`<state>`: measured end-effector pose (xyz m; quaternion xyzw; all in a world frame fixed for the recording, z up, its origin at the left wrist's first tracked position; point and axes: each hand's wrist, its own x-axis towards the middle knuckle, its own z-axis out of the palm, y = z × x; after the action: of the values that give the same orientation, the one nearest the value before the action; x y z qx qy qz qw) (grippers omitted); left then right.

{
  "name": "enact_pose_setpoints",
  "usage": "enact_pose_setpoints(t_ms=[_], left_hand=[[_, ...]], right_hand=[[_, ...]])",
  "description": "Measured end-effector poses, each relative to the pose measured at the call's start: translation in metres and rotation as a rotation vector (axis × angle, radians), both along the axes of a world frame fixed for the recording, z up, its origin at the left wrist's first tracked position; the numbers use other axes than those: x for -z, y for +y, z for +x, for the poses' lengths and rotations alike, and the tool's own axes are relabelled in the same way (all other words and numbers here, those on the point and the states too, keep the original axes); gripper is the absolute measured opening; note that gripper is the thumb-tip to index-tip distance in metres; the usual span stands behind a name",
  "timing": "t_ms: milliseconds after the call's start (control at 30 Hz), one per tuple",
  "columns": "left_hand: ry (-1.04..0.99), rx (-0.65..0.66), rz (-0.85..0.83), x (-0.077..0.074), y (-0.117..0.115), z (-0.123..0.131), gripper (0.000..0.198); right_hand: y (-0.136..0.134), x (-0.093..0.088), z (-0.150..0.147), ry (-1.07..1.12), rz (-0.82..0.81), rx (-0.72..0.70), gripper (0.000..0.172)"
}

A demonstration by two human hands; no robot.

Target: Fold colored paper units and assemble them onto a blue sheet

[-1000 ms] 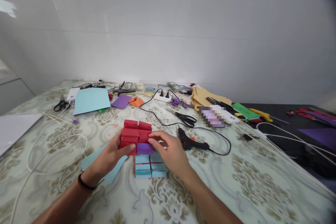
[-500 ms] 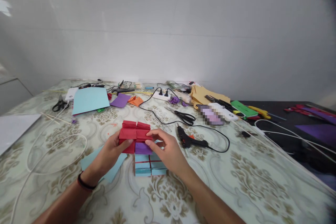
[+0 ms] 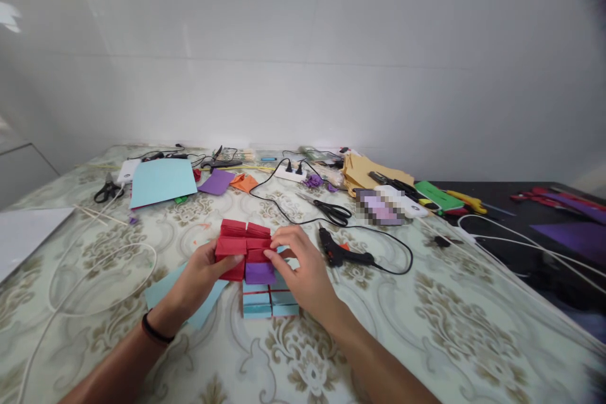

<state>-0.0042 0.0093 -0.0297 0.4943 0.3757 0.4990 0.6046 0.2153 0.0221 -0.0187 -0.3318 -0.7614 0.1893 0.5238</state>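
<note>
Both of my hands hold a block of folded red paper pieces [image 3: 239,243] just above the table. My left hand [image 3: 201,281] grips its left side with the thumb on top. My right hand [image 3: 303,271] pinches its right edge, fingers closed on the paper. A purple folded piece [image 3: 259,273] sits at the block's near right corner. Below it lie several light blue folded pieces [image 3: 269,303] on the table. A light blue sheet [image 3: 163,293] lies under my left hand.
A black glue gun [image 3: 341,254] with its cord lies right of my hands. Black scissors [image 3: 334,210], a power strip [image 3: 291,173], a large blue sheet [image 3: 161,180], purple and orange papers and tan sheets [image 3: 367,172] crowd the far side. White cable loops [image 3: 101,271] lie left.
The red block has tilted and shifted slightly toward me. My right fingers have moved further onto its right edge. The view has barely shifted.
</note>
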Motion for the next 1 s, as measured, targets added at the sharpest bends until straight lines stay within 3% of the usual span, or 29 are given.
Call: enact_pose_setpoints(t_ms=[167,567,1000], left_hand=[[0.065,-0.019,-0.017,-0.003,-0.002,0.001,0.038],[0.101,0.046,-0.035,-0.003,-0.002,-0.003,0.037],[-0.035,0.178,-0.191,-0.014,-0.008,-0.001,0.036]], right_hand=[[-0.002,-0.004,0.001,-0.039,0.103,-0.017,0.016],[0.001,-0.001,0.0,-0.04,0.048,-0.027,0.018],[-0.003,-0.002,0.003,-0.022,0.167,-0.071,0.032]])
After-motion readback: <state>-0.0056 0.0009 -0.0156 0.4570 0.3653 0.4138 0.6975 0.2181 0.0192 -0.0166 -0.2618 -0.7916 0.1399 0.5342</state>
